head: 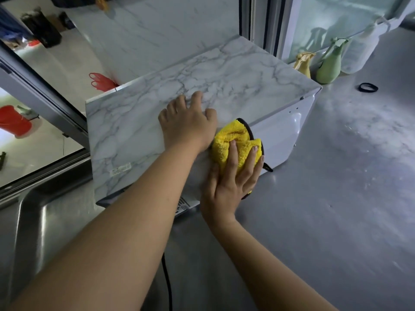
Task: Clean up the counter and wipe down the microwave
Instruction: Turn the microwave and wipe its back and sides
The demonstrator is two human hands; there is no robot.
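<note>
Two bare arms reach forward over a grey desk toward the microwave, which sits turned on it, its marble-patterned top facing the camera and its white side panel to the right. Left of it lies a steel sink, and a black cord runs down below the arms. The left hand lies palm down on the marble top near its right edge, fingers spread and straight, its grip pinching nothing. The right hand presses a bunched yellow cloth with black edging against the white side panel just below that edge; its fingers are laid over the cloth, slightly curved, the thumb hidden. At the back of the desk stand a green bottle, a yellowish bottle beside it and a clear container. A black hair band lies flat on the desk, well apart from the microwave.
</note>
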